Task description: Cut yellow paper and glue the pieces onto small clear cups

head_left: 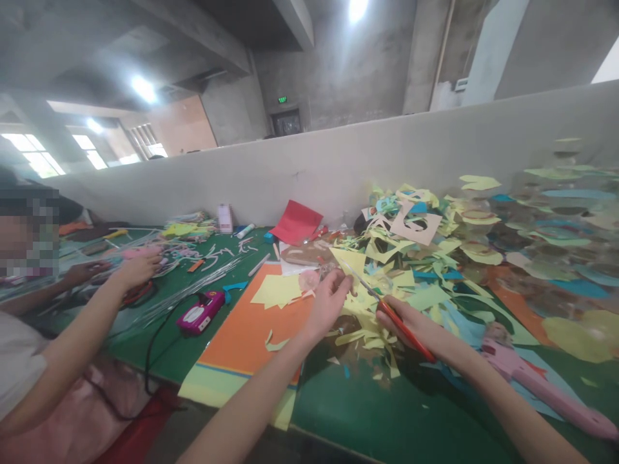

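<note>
My right hand (406,322) is closed around the red-orange handles of a pair of scissors (397,320). The blades point up and to the left, against a yellow piece of paper (352,260). My left hand (331,295) pinches that paper at its lower edge, fingertips close to the blades. Under and behind both hands lies a heap of yellow paper scraps (370,328). To the left, small yellow sheets (278,290) rest on a large orange sheet (251,332), with a curled strip (275,343) below them.
A pink glue gun (541,383) lies at the right, near round paper pieces (570,225). A tall pile of cutouts (416,222) stands against the low wall (300,174). At left are a purple box with a cord (200,314) and a co-worker's hand (138,267).
</note>
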{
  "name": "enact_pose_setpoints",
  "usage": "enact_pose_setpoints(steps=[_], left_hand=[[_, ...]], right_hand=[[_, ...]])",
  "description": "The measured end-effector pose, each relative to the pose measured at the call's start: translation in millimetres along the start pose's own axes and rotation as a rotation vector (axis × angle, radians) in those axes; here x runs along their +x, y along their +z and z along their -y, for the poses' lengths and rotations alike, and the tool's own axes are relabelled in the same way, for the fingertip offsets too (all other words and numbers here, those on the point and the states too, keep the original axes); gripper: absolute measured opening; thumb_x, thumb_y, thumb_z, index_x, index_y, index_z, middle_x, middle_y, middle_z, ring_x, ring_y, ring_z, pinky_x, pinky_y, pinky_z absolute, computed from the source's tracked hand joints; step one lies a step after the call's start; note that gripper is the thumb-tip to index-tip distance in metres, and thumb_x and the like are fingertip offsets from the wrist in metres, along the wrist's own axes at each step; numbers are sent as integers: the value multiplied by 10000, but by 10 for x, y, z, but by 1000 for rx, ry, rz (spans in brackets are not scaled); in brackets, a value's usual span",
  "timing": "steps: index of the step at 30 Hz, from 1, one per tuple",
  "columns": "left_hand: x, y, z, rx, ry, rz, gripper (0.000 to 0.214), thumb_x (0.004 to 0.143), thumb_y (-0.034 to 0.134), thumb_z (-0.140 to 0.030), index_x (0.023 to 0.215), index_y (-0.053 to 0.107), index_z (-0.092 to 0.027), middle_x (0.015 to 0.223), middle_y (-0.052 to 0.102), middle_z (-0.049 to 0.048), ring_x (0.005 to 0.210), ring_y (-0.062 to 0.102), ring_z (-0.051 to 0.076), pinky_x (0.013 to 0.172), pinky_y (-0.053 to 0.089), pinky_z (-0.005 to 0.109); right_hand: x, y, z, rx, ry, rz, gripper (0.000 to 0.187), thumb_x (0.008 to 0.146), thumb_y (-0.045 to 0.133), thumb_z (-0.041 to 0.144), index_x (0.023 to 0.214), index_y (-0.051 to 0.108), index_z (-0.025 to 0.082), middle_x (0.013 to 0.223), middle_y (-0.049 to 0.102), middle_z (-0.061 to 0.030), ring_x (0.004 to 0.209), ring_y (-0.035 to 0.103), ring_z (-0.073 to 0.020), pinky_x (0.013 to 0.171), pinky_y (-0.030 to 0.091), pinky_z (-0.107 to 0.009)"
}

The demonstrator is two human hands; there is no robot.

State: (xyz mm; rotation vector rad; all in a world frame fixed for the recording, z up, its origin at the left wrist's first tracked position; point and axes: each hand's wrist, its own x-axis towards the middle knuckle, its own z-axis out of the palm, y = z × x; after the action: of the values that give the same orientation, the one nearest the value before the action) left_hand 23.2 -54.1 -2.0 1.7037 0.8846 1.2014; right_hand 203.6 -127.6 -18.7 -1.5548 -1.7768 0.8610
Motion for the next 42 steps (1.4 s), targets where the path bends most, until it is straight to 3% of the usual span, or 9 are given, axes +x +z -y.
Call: enact_pose_setpoints(steps=[5, 8, 12, 15, 22, 27, 35, 39, 42], left_hand=[[-10, 1, 0, 14, -9, 35, 264, 900, 533, -401, 722, 504, -207, 653, 549, -31, 632, 482, 134, 633, 370, 259], [0, -6, 29, 39, -8, -4, 292, 895, 531, -419, 698, 510, -205, 666, 545, -28, 636, 482, 133, 639, 372, 258], [0, 2, 56, 27, -15, 64, 299, 883, 535, -420, 676, 502, -207, 632, 561, -27, 629, 497, 137, 653, 385, 262], [-11, 5, 38, 26, -34, 82, 303, 880, 538, -421, 668, 491, -209, 602, 555, -31, 606, 494, 135, 637, 381, 260], [-4, 3, -16, 15, -16, -25, 298, 872, 548, -440, 695, 490, -208, 616, 525, -43, 603, 478, 124, 620, 367, 252], [-15, 43, 11, 8, -73, 13, 314, 848, 578, -431, 646, 500, -204, 573, 531, -37, 571, 485, 127, 616, 374, 265], [-22, 19, 2, 19, -84, 7, 338, 858, 545, -465, 652, 493, -202, 603, 549, -29, 598, 495, 126, 638, 382, 266], [-31, 3, -6, 55, -97, 72, 365, 862, 543, -479, 633, 482, -201, 568, 513, -42, 552, 450, 114, 589, 350, 259], [-45, -2, 0, 77, -101, 115, 370, 870, 543, -475, 633, 478, -200, 569, 501, -47, 540, 436, 107, 574, 336, 257]], right_hand=[[-13, -41, 82, -34, 72, -1, 545, 782, 458, 773, 685, 372, 244, 608, 395, 52, 577, 406, -145, 559, 351, -282], [-30, -46, 91, -38, 54, 17, 540, 775, 466, 772, 702, 372, 246, 619, 405, 53, 582, 413, -148, 564, 360, -285], [-34, -23, 44, -36, 7, 22, 480, 809, 476, 719, 773, 409, 245, 672, 463, 43, 617, 461, -160, 594, 393, -292], [-20, -25, 44, -26, 53, -2, 486, 797, 496, 716, 728, 398, 245, 633, 434, 53, 583, 435, -148, 567, 368, -280], [-12, -23, 34, -24, 79, 2, 482, 794, 526, 692, 690, 399, 238, 607, 428, 55, 567, 425, -141, 541, 343, -267], [-3, 7, 8, -48, 28, -44, 451, 801, 532, 675, 757, 432, 237, 678, 506, 35, 638, 481, -168, 615, 404, -290], [4, -20, -8, -54, 38, -16, 496, 797, 504, 707, 678, 386, 240, 620, 422, 47, 607, 430, -154, 587, 366, -279], [-29, -18, -33, -29, -7, 19, 453, 819, 522, 675, 763, 417, 238, 673, 454, 47, 628, 443, -155, 599, 378, -283], [-17, -34, -6, -31, 18, 17, 505, 794, 497, 728, 716, 384, 241, 644, 412, 51, 613, 419, -152, 586, 362, -284]])
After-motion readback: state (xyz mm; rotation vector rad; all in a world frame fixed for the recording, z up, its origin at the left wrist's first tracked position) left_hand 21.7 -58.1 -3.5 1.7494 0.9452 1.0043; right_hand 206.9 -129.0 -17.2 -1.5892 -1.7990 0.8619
